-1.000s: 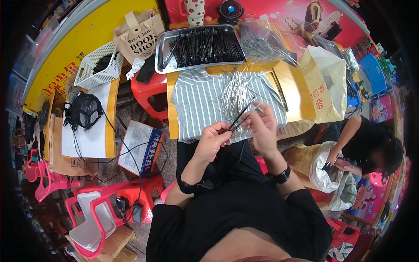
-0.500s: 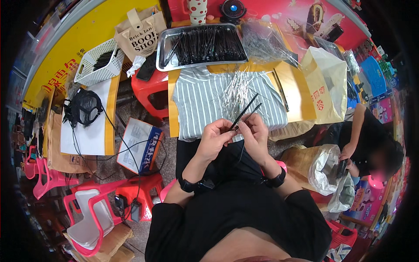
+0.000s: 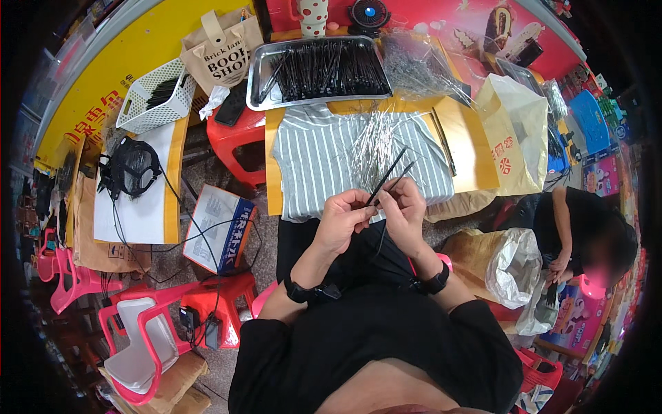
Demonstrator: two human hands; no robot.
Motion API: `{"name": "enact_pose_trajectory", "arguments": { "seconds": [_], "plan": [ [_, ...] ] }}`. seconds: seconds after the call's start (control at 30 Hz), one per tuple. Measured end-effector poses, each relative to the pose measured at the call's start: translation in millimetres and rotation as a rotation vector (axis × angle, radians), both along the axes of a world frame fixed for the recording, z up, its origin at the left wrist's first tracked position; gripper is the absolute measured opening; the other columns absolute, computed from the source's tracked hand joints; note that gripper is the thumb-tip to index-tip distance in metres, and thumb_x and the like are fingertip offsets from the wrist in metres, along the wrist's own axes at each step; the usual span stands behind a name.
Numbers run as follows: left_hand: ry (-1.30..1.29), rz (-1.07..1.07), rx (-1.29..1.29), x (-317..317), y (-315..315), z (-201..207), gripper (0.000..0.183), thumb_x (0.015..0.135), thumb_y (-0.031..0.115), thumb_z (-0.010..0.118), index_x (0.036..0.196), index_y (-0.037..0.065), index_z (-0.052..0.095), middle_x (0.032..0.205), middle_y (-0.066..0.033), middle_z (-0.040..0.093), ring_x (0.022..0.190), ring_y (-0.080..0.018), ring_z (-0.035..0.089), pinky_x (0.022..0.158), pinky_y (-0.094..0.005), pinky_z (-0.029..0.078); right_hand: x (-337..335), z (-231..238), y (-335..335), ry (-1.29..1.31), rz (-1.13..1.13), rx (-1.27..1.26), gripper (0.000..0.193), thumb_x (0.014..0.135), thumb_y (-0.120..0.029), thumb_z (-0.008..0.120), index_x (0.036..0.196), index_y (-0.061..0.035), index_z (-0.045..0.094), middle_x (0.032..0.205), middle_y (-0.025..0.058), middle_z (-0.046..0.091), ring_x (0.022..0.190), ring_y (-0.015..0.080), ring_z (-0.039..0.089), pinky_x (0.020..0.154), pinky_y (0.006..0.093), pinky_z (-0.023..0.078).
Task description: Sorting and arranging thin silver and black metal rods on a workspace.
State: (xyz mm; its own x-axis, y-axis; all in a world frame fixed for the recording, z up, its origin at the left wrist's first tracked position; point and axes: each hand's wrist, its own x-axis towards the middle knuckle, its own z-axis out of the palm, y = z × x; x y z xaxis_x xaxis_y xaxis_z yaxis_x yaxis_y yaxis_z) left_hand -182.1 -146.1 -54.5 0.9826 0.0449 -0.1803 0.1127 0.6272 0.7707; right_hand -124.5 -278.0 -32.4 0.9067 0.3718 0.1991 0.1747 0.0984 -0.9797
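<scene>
Above the near edge of the table, my left hand (image 3: 343, 219) pinches a thin black strip (image 3: 389, 170) that slants up and away to the right. Close beside it, my right hand (image 3: 404, 215) has its fingertips closed on a second black strip (image 3: 403, 175); a dark end hangs below between the hands. The fingertips nearly meet, so where the strips touch is hidden. Under and beyond the hands lies a grey-and-white striped cloth (image 3: 310, 155), with a loose pile of thin silvery wires (image 3: 376, 143) on it.
Beyond the cloth stands a metal tray (image 3: 256, 77) of many black strips. More strips (image 3: 443, 143) lie right of the cloth, near a pale plastic bag (image 3: 514, 131). A white basket (image 3: 141, 121) and black headgear (image 3: 131, 169) are left. Another person (image 3: 562, 228) sits at the right.
My hands stay almost in place, with the right fingers shifting slightly on the strip. At the right, the other person's hands have moved lower, over the bag there.
</scene>
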Motion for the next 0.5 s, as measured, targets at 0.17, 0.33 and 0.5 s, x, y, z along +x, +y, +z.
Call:
{"name": "enact_pose_trajectory", "arguments": {
  "seconds": [0.17, 0.33, 0.5],
  "plan": [
    [0.021, 0.038, 0.027, 1, -1, -4, 0.01, 0.083, -0.002, 0.062, 0.093, 0.001, 0.062, 0.076, -0.0021, 0.064, 0.058, -0.0061, 0.055, 0.049, -0.0173, 0.039, 0, -3, 5, 0.044, -0.017, 0.023, 0.008, 0.087, 0.0, 0.053, 0.094, 0.0015, 0.05, 0.08, 0.0048, 0.058, 0.073, 0.0074, 0.055, 0.064, 0.0224, 0.045],
    [0.088, 0.098, 0.086, 0, 3, -3, 0.012, 0.082, 0.0, 0.063, 0.094, 0.001, 0.063, 0.074, -0.0006, 0.062, 0.057, -0.0037, 0.053, 0.048, -0.0159, 0.038, 10, 0, 3, 0.316, 0.103, 0.1, 0.018, 0.089, -0.006, 0.057, 0.105, 0.0012, 0.051, 0.081, 0.0039, 0.059, 0.069, 0.008, 0.054, 0.064, 0.0225, 0.045],
    [0.013, 0.17, 0.142, 16, 41, 4, 0.025, 0.079, -0.006, 0.057, 0.104, -0.005, 0.061, 0.086, -0.0069, 0.066, 0.067, -0.0105, 0.059, 0.058, -0.0205, 0.045, 19, 0, -17, 0.473, 0.099, 0.182, 0.02, 0.091, -0.013, 0.058, 0.107, -0.002, 0.056, 0.087, 0.0055, 0.064, 0.069, 0.0084, 0.057, 0.064, 0.0219, 0.045]
  ]
}}
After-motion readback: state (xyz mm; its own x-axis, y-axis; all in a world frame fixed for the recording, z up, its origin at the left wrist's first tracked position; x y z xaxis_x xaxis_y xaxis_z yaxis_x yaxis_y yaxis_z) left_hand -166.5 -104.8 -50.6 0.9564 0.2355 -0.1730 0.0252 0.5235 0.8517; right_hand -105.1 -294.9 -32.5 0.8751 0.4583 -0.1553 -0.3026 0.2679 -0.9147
